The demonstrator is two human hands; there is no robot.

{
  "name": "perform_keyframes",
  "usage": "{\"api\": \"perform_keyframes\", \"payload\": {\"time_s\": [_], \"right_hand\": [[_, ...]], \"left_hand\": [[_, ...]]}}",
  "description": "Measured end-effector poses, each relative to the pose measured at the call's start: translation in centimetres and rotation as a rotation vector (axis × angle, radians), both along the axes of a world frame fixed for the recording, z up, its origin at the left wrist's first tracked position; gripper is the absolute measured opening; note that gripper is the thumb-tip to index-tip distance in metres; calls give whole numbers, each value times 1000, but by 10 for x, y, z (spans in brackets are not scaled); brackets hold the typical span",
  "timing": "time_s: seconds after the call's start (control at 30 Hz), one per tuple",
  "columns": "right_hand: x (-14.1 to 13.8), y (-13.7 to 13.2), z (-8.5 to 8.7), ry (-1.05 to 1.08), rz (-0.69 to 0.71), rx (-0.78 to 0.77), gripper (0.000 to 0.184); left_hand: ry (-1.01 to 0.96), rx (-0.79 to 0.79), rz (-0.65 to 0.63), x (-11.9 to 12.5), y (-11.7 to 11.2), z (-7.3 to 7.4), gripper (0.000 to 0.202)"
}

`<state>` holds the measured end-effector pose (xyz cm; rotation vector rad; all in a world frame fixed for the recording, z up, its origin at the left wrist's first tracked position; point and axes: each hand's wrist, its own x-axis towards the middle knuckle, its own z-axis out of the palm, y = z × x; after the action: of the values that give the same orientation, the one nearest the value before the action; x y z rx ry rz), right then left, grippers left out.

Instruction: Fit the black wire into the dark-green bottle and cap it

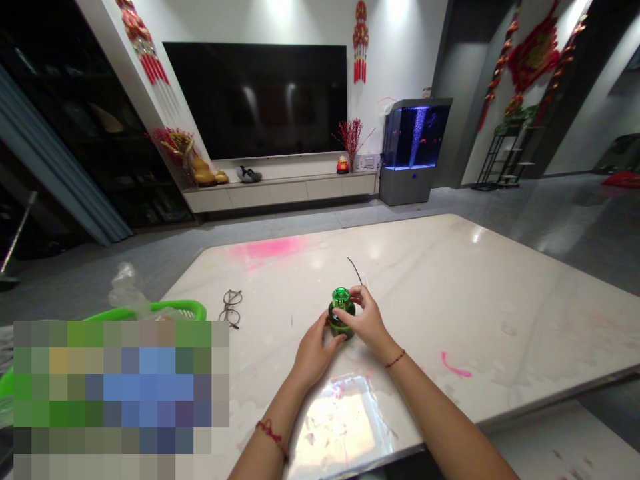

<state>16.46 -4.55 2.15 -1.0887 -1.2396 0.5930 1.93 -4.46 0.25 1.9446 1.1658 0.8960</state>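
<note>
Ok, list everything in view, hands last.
table: one, whitish, foreground
capped container: one, green, on table
eyeglasses: one pair, dark, left of container
basket: one, green, left, mostly pixelated
plastic bag: one, clear, at basket
thin strip: one, black, beyond container
television: one, black, far wall
cabinet: one, white, below television
gourd ornaments: two, golden, on cabinet
fish tank: one, blue-lit, beside cabinet
tassel hangings: two, red, flanking television
Chinese knot: one, red, right
plant stand: one, black, right
curtain: one, blue, left
bracelets: two, red, on wrists
left hand: one, bare, at container
right hand: one, bare, at container
</note>
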Motion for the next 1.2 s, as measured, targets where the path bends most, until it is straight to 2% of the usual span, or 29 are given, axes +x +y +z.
{"api": "perform_keyframes", "payload": {"time_s": [0.4,0.73,1.2], "right_hand": [[3,4,-6,-20,28,-10,36],[3,-2,1,-17,53,-9,33],[5,-3,2,-27,102,-8,32]], "left_hand": [[-1,-23,-10,0,-1,2,57],[-8,-20,-27,0,-3,7,57],[0,-13,-21,1,-3,8,58]]}}
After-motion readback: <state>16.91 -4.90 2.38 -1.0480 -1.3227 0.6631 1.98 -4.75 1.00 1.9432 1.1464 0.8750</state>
